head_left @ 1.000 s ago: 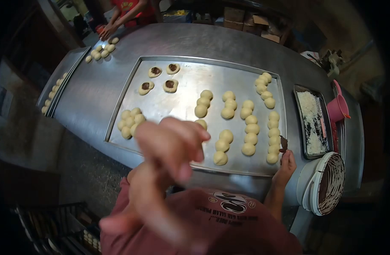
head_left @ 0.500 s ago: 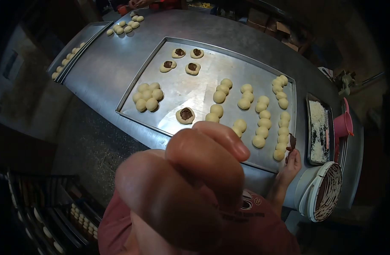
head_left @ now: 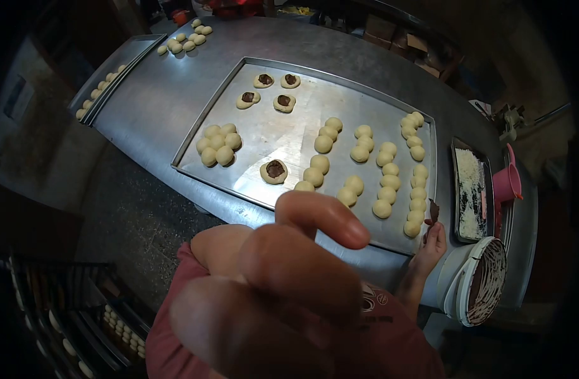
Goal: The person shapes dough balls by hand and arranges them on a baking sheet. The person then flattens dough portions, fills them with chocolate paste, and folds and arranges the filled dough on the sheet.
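My left hand [head_left: 302, 271] is raised close to the camera, large and partly blurred, its fingers curled in with nothing seen in them. At the tray's right front corner, my right hand [head_left: 432, 243] grips a spatula [head_left: 433, 212] smeared with dark brown filling. The large metal tray [head_left: 207, 114] carries rows of dough balls [head_left: 389, 182] and a cluster of balls [head_left: 218, 144] at the left. Several flattened dough pieces bear brown filling, one [head_left: 274, 171] lying apart near the front. A white bucket [head_left: 482, 281] with brown filling inside stands beside my right hand.
A dark tray of pale shreds [head_left: 471, 196] and a pink cup [head_left: 507, 183] are on the right. Dough balls [head_left: 182, 43] lie at the table's far left, near stacked trays [head_left: 122, 76]. A person in red [head_left: 229, 7] stands beyond the table. A rack [head_left: 93, 309] is lower left.
My left hand has come up closer to the camera, its fingers curling in. The view has shifted, showing the separate filled dough piece. My right hand still holds the spatula by the tray.
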{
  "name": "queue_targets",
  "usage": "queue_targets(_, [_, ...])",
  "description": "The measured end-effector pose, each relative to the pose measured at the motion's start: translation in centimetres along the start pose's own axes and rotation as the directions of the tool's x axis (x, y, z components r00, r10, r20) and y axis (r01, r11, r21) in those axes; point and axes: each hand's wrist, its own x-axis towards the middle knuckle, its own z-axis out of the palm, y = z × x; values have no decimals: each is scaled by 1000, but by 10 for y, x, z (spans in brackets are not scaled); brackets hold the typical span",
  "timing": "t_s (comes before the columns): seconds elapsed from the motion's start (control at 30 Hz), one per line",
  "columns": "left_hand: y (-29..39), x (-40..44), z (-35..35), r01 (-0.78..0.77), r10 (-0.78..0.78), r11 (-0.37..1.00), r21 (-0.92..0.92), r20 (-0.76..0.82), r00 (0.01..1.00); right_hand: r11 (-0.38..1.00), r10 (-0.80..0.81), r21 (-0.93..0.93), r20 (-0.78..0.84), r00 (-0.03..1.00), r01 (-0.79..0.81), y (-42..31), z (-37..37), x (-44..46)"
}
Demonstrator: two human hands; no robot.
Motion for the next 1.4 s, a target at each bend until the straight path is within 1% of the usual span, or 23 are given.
queue_targets(0.1, [7, 5, 0, -9, 11, 1000, 29, -43, 999, 1000, 15, 4, -26, 1000, -15, -1, 2, -1])
queue_targets(0.4, [18, 23, 15, -32, 54, 991, 128, -170, 984, 999, 29, -23, -23, 999, -30, -1, 3, 4])
queue_targets(0.47, [33, -2, 11, -34, 62, 988, 149, -192, 979, 999, 32, -26, -26, 999, -33, 1, 4, 5])
queue_targets(0.53, [24, 9, 10, -31, 61, 988, 150, -195, 979, 998, 28, -48, -19, 999, -28, 5, 2, 7])
queue_targets(0.6, [-26, 40, -16, -104, 84, 978, 180, 116, 990, 997, 18, -71, -26, 999, -19, 9, -2, 9])
queue_targets(0.67, [-92, 73, -36, -189, 97, 965, 184, 419, 903, 996, 15, -83, -46, 999, -19, 11, -5, 9])
queue_targets(0.7, [-126, 83, -37, -92, -86, 923, 374, 434, 897, 995, 15, -95, -45, 999, -19, 12, -5, 10])
queue_targets(0.73, [-166, 91, -41, -25, -247, 849, 528, 438, 864, 994, 15, -107, -40, 999, -19, 12, -5, 10])
queue_targets(0.77, [-204, 95, -47, 26, -400, 742, 670, 410, 820, 993, 13, -115, -32, 999, -17, 13, -4, 13])
queue_targets(0.83, [-268, 94, -56, 7, -523, 555, 832, 342, 781, 994, 12, -108, -35, 999, -15, 15, -4, 16])
queue_targets(0.87, [-285, 93, -55, -2, -515, 558, 830, 347, 784, 994, 12, -104, -41, 999, -16, 16, -5, 17])
queue_targets(0.93, [-311, 89, -48, -51, -663, 293, 955, 241, 709, 994, 19, -106, -58, 998, -26, 18, -9, 17])
queue_targets(1.0, [-313, 89, -37, -169, -790, 166, 971, 234, 566, 993, 20, -117, -70, 997, -28, 20, -15, 18])
queue_targets(1.03, [-318, 90, -37, -169, -789, 169, 971, 236, 567, 992, 22, -124, -78, 997, -32, 22, -17, 20])
queue_targets(1.1, [-328, 88, -39, -246, -787, 171, 954, 283, 549, 989, 32, -139, -93, 995, -45, 25, -19, 22])
queue_targets(1.17, [-327, 94, -43, -319, -797, 253, 913, 384, 466, 990, 36, -134, -100, 994, -49, 28, -19, 24])
queue_targets(1.2, [-335, 97, -46, -319, -798, 253, 914, 383, 465, 990, 41, -130, -107, 993, -55, 29, -18, 24])
queue_targets(1.23, [-348, 103, -50, -323, -621, 322, 890, 456, 637, 990, 44, -125, -114, 992, -58, 30, -17, 25])
queue_targets(1.27, [-358, 112, -53, -344, -405, 385, 856, 492, 771, 991, 48, -119, -122, 991, -63, 31, -16, 25])
queue_targets(1.3, [-359, 135, -54, -278, -220, 526, 804, 445, 868, 991, 51, -117, -127, 991, -66, 31, -15, 25])
queue_targets(1.33, [-350, 159, -53, -237, -42, 661, 712, 351, 935, 992, 39, -115, -117, 992, -52, 30, -14, 25])
queue_targets(1.37, [-320, 174, -47, -87, -48, 753, 652, 185, 982, 993, 25, -116, -107, 994, -38, 29, -14, 27])
queue_targets(1.4, [-306, 187, -48, 96, -159, 896, 433, 109, 981, 992, 14, -120, -93, 996, -25, 27, -14, 28])
